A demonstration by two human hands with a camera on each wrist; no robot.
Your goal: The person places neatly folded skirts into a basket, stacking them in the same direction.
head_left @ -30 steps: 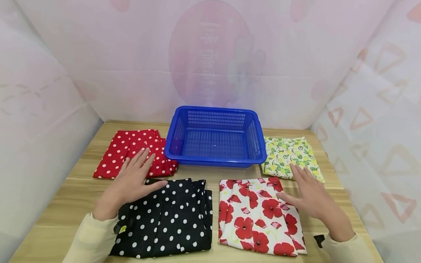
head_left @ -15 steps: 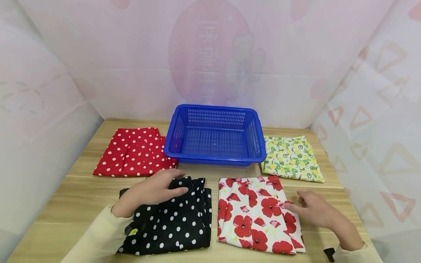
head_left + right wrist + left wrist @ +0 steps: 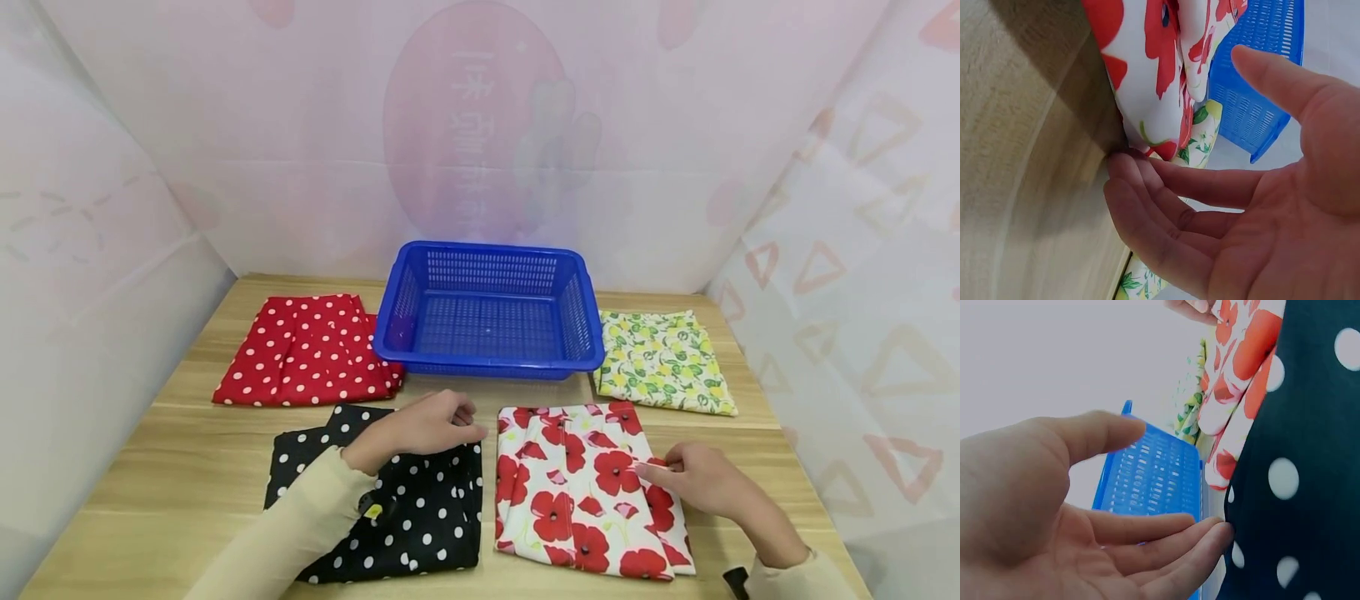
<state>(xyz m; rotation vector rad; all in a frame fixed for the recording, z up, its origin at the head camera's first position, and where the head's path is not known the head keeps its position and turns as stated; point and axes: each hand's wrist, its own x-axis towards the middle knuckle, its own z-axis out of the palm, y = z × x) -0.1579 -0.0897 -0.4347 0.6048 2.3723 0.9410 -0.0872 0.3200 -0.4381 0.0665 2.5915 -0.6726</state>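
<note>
A folded black cloth with white dots (image 3: 427, 517) lies at the front left of the table. Over its far right part is my left hand (image 3: 427, 427), thumb apart from the fingers. In the left wrist view its fingertips (image 3: 1217, 539) meet the black cloth's edge. A folded white cloth with red poppies (image 3: 566, 500) lies to the right. My right hand (image 3: 708, 482) is at that cloth's right side. The right wrist view has its bent fingertips (image 3: 1124, 165) low at the poppy cloth's edge, by the tabletop, with the thumb raised away. Neither hand is holding cloth.
A blue plastic basket (image 3: 487, 364) stands at the back centre. To its left lies a folded red dotted cloth (image 3: 307, 350), to its right a folded lemon-print cloth (image 3: 663, 362). Fabric walls (image 3: 315, 200) enclose the wooden table (image 3: 150, 483) at the back and sides.
My left hand has moved rightward from the red and black cloths to the black cloth's right side. My right hand has dropped back from the lemon cloth to the poppy cloth's edge, fingers bending.
</note>
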